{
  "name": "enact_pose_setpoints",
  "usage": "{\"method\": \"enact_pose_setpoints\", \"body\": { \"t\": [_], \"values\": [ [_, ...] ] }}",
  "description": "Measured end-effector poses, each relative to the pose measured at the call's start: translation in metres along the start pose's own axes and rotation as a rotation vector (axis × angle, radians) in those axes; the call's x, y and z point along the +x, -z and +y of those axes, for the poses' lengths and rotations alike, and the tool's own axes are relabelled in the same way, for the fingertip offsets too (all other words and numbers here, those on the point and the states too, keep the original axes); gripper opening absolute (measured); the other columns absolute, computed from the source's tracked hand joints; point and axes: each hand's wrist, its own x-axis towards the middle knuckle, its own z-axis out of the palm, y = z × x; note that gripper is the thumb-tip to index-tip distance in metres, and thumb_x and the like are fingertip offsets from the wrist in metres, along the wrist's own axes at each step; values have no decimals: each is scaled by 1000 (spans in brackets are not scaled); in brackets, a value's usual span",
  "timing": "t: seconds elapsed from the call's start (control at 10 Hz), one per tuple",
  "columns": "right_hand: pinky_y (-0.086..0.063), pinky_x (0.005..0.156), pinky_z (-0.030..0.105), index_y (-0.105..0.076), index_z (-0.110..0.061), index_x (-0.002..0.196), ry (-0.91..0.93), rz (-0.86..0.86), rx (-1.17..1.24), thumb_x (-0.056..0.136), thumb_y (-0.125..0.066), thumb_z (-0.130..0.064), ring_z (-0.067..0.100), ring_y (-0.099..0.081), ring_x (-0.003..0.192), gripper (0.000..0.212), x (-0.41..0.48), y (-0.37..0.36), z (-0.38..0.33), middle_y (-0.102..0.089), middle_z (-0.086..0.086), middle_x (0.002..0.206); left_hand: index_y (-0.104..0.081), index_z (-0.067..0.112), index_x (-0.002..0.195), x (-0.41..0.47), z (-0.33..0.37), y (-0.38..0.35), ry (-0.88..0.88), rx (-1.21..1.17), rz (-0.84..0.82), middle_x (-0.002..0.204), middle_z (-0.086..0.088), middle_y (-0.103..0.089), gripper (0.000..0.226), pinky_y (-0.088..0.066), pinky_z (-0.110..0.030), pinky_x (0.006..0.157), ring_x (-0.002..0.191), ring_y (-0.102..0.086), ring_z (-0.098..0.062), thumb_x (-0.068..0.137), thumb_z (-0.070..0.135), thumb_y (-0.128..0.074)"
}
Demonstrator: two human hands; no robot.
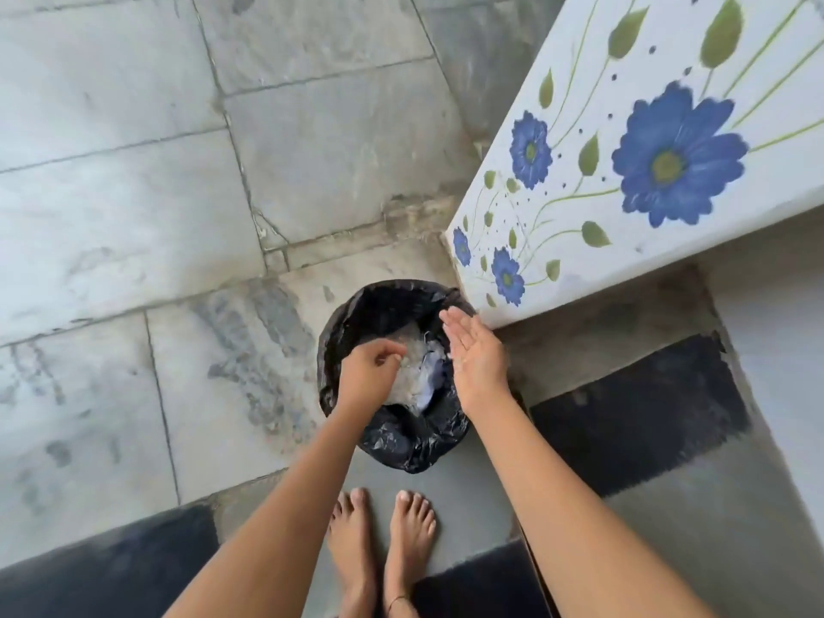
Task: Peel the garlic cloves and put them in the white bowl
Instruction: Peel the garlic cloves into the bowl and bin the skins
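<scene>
I stand over a small bin lined with a black plastic bag (392, 439) on the floor. Pale papery waste (417, 368) lies inside it. My left hand (370, 372) hovers over the bin's left side with fingers curled and fingertips drawn together; I cannot tell if anything is between them. My right hand (475, 354) is held flat, palm turned inward, fingers straight, over the bin's right rim and holding nothing. No garlic cloves and no white bowl are in view.
A white counter with painted blue flowers (646, 171) juts in at the upper right, its corner just above the bin. Grey stone floor tiles (178, 216) spread to the left. My bare feet (383, 537) stand just below the bin. Dark mats (637, 412) lie right and below.
</scene>
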Motion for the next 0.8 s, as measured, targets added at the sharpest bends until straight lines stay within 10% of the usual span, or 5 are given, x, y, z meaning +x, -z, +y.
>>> {"method": "enact_pose_setpoints", "body": {
  "t": [0.2, 0.4, 0.5, 0.7, 0.8],
  "values": [
    [-10, 115, 36, -35, -18, 146, -134, 17, -139, 102, -13, -49, 15, -20, 144, 58, 41, 16, 24, -34, 1, 152, -70, 18, 102, 7, -19, -35, -55, -125, 39, 98, 3, -70, 25, -48, -21, 84, 88, -63, -5, 95, 10, -47],
    [-16, 115, 44, -27, -14, 149, -280, -26, 38, 97, -14, -59, 28, -22, 143, 69, 44, 9, 28, -26, 10, 155, -40, 25, 140, -21, -27, -76, -280, -184, -234, 152, 2, -34, 39, -14, -17, 115, 142, -23, -5, 103, 28, -29],
    [-12, 117, 40, -23, -12, 150, -295, -8, 132, 97, -14, -60, 24, -16, 145, 72, 46, 14, 31, -22, 9, 157, -31, 27, 147, 9, -41, -70, 170, -31, -199, 160, 2, -9, 47, -5, -30, 117, 147, -5, -12, 103, 40, -23],
    [-14, 117, 45, -19, -6, 150, -346, 102, -140, 101, -23, -48, 30, -19, 144, 65, 46, 4, 32, -19, 18, 156, -27, 35, 145, 11, -23, -70, -321, -83, -297, 157, 9, -18, 46, -2, -24, 119, 145, -6, -1, 100, 44, -22],
    [-19, 116, 41, -29, -11, 148, -260, -85, -235, 98, -22, -56, 28, -24, 143, 67, 41, 3, 21, -27, 13, 154, -28, 29, 148, 33, -60, -60, 113, 196, -285, 160, -5, -10, 48, -6, -40, 119, 147, -4, -17, 102, 42, -23]
  ]
}}
